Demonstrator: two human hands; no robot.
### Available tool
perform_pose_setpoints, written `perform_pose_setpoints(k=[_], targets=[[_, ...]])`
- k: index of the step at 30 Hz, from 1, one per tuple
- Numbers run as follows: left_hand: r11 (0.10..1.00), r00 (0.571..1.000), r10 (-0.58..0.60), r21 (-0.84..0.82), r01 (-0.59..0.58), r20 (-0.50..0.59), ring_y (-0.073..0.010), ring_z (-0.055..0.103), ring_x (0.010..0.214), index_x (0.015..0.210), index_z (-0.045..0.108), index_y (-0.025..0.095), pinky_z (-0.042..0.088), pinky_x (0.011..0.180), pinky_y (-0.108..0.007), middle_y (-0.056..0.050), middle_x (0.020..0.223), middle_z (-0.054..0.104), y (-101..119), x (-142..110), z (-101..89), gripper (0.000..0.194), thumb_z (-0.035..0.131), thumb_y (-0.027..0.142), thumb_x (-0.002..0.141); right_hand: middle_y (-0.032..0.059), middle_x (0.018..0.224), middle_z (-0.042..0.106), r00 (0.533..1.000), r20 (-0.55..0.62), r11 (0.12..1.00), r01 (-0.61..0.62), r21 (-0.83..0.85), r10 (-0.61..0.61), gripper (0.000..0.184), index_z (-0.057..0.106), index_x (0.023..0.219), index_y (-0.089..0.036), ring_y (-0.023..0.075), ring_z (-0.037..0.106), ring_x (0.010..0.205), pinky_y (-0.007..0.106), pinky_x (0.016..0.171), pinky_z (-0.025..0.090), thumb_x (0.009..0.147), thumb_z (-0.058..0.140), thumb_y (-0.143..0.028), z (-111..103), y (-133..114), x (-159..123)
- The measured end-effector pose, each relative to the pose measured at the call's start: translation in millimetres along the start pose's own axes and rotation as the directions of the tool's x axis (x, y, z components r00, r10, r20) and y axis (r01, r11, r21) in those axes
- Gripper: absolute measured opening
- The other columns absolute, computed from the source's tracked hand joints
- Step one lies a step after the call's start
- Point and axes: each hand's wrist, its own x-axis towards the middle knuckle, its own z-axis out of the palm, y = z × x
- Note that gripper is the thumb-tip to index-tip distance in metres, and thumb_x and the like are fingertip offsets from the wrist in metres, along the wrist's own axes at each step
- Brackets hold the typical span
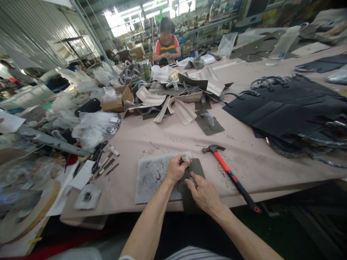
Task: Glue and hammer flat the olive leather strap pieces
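In the head view my left hand (177,168) is closed around a short piece with a whitish, rounded end (185,157); I cannot tell whether it is a tool or a wrapped strap end. My right hand (204,191) is closed just below it, thumb and fingers pinching a narrow dark piece, mostly hidden by the fingers. Both hands are over an olive-grey flat panel (199,167), which lies partly on a worn grey slab (151,177) and reaches the table's front edge. To the right lies a claw hammer (229,171) with a red and black handle.
Slim metal tools (104,168) lie left of the slab. Behind are a heap of beige and olive panels (176,97) and a cardboard box (119,99). Black panels with cords (287,108) are stacked at right. Small metal bits litter the cloth. Across the table sits a person (166,47).
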Motion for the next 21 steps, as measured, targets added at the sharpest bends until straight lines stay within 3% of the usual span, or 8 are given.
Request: perform_pose_setpoints(k=[9,13,15,18,21], targets=[[0.996,0.999,0.035,0.085,-0.036,0.020,-0.0168,0.068,0.080,0.088,0.068,0.016,0.054,0.078,-0.026,-0.005,0.085,0.075,0,0,0.6,0.008,0.066,0.021,0.082,0.0169,0.125,0.070,1.000,-0.022,0.997,-0.007,0.076,0.008,0.050,0.062,0.134,-0.012,0.0291,0.070,0.109,0.037,0.093,0.050,0.100,0.044,-0.044,2,3,1],[0.984,0.998,0.065,0.162,-0.068,0.026,-0.0164,0.068,0.078,0.088,0.067,0.016,0.054,0.076,-0.026,-0.004,0.084,0.074,2,-1,2.0,0.008,0.063,0.017,0.082,0.0158,0.129,0.069,0.999,0.004,0.973,0.037,0.227,-0.038,0.053,0.060,0.136,-0.013,0.0279,0.067,0.114,0.038,0.096,0.050,0.101,0.039,-0.047,-5,8,1],[0.972,0.995,0.096,0.215,-0.095,0.004,-0.0165,0.068,0.076,0.088,0.067,0.017,0.054,0.074,-0.026,-0.003,0.083,0.074,1,-3,4.5,0.008,0.062,0.017,0.083,0.0135,0.128,0.068,0.995,-0.056,0.953,0.092,0.288,-0.080,0.051,0.061,0.133,-0.016,0.0246,0.065,0.116,0.035,0.097,0.049,0.103,0.033,-0.047,-14,20,1],[0.932,0.981,0.183,0.328,-0.153,-0.063,-0.0167,0.067,0.075,0.090,0.068,0.018,0.053,0.073,-0.026,-0.003,0.082,0.073,-3,-9,9.2,0.010,0.063,0.016,0.082,0.0168,0.121,0.067,0.963,-0.265,0.990,0.079,0.115,-0.046,0.049,0.063,0.127,-0.014,0.0286,0.062,0.113,0.041,0.098,0.047,0.101,0.037,-0.047,-30,51,3],[0.895,0.966,0.245,0.401,-0.194,-0.081,-0.0164,0.066,0.074,0.090,0.069,0.019,0.052,0.073,-0.026,-0.002,0.081,0.072,-8,-14,12.4,0.012,0.064,0.015,0.080,0.0223,0.116,0.062,0.937,-0.342,0.977,-0.132,-0.168,0.067,0.042,0.062,0.120,-0.011,0.0359,0.058,0.109,0.048,0.094,0.045,0.094,0.051,-0.042,-44,89,6]])
